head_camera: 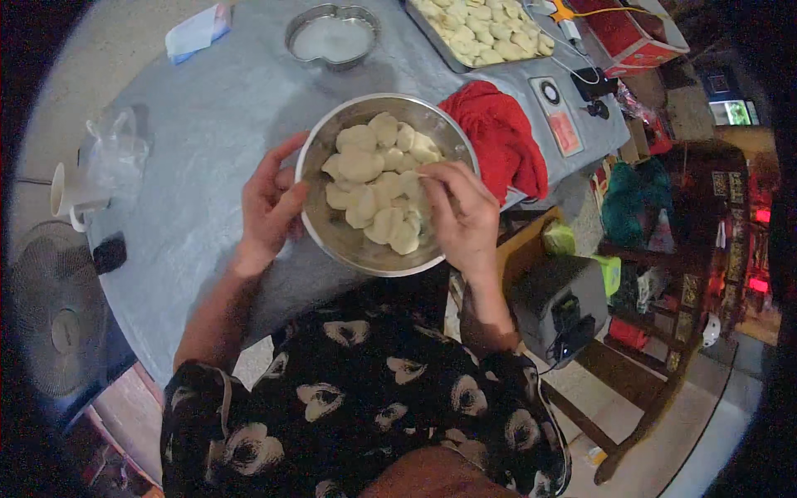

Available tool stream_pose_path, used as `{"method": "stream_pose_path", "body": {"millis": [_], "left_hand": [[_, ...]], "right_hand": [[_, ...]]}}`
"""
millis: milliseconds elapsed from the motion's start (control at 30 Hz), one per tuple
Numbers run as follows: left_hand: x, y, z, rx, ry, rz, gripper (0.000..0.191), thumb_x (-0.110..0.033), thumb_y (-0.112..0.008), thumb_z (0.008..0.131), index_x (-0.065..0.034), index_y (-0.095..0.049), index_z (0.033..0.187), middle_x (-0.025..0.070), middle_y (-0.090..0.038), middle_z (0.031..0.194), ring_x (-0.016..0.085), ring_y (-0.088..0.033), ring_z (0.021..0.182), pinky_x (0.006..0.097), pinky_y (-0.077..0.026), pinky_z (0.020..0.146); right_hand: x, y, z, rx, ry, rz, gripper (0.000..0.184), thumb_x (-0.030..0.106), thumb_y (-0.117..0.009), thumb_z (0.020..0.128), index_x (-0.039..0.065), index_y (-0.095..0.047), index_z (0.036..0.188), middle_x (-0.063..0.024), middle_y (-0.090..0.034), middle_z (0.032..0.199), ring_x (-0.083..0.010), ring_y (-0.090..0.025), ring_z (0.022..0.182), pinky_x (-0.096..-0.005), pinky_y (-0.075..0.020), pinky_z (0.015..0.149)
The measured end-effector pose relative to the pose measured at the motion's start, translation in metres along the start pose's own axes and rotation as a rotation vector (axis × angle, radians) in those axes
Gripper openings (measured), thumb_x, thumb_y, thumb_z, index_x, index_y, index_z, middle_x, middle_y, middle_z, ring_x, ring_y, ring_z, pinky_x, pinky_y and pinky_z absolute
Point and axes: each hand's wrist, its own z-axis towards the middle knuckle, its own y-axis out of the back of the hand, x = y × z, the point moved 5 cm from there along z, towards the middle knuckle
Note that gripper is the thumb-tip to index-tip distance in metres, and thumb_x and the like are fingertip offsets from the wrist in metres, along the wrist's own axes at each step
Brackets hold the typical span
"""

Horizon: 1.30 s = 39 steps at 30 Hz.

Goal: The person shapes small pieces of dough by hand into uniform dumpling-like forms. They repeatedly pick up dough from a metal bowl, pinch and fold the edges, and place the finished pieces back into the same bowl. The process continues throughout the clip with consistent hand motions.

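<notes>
A round stainless steel bowl (386, 272) is in front of me at the near side of the table, holding a heap of flat, pale pieces that look like dough (361, 165). My left hand (272, 202) grips the bowl's left rim, thumb on the edge and fingers around the outer wall. Over the bowl's right side, my right hand (466, 215) reaches in, its fingertips pinching the edge of one pale piece. The fingers partly cover that piece and those beside it. A bunched red cloth (498, 140) lies just beyond the bowl's right rim.
Farther back are a lobed metal tin (333, 40) with white contents and a metal tray (495, 64) full of similar pieces. A phone-like device (556, 116) lies right. A clear plastic bag (115, 152), a white cup (65, 193) and a fan (59, 311) are left.
</notes>
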Motion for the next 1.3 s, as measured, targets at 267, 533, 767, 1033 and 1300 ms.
{"method": "stream_pose_path", "body": {"millis": [267,533,767,1033,1300], "left_hand": [[-0.011,-0.009,-0.009,0.053,0.029,0.034,0.054,-0.008,-0.054,0.092,-0.0021,-0.033,0.141,0.0041,-0.065,0.076,0.007,-0.056,0.053,0.0203,-0.044,0.047],[-0.027,-0.011,-0.026,0.113,0.045,0.317,0.048,-0.009,-0.061,0.088,-0.0022,-0.041,0.131,0.0094,-0.066,0.078,0.017,-0.063,0.061,0.0301,-0.049,0.051],[-0.094,-0.052,0.022,0.232,-0.588,0.722,0.028,-0.011,-0.062,0.086,-0.0024,-0.06,0.112,0.0188,-0.062,0.103,0.035,-0.063,0.091,0.0431,-0.051,0.077],[-0.054,-0.092,0.034,0.23,-0.509,0.391,0.022,-0.017,-0.057,0.092,-0.0013,-0.064,0.107,0.0183,-0.065,0.099,0.032,-0.065,0.089,0.0393,-0.052,0.08],[-0.04,-0.083,0.041,0.246,-0.227,0.218,0.02,-0.019,-0.061,0.092,-0.0023,-0.064,0.102,0.0111,-0.069,0.087,0.017,-0.067,0.075,0.0318,-0.054,0.069]], "right_hand": [[-0.01,0.004,0.009,0.05,-0.103,0.063,0.012,0.004,-0.062,0.087,0.0,-0.067,0.097,-0.0138,-0.065,0.088,-0.0275,-0.064,0.077,-0.0335,-0.0499,0.07],[-0.001,0.002,-0.004,0.032,-0.128,-0.078,0.014,0.004,-0.062,0.089,-0.004,-0.066,0.099,-0.0103,-0.063,0.085,-0.0164,-0.059,0.076,-0.0271,-0.0467,0.071],[0.008,-0.006,0.003,0.023,-0.173,0.003,0.015,0.007,-0.063,0.088,-0.001,-0.066,0.1,-0.0134,-0.067,0.088,-0.0231,-0.066,0.076,-0.0331,-0.0507,0.069],[-0.011,-0.01,0.004,-0.157,-0.342,0.534,0.013,0.008,-0.064,0.091,0.0,-0.067,0.102,0.0005,-0.066,0.084,-0.0038,-0.057,0.072,-0.0204,-0.0472,0.063],[-0.007,-0.004,0.001,-0.23,-0.369,0.516,0.012,0.008,-0.063,0.092,0.0,-0.068,0.1,0.0011,-0.066,0.083,-0.0051,-0.057,0.071,-0.02,-0.0461,0.063]]}}
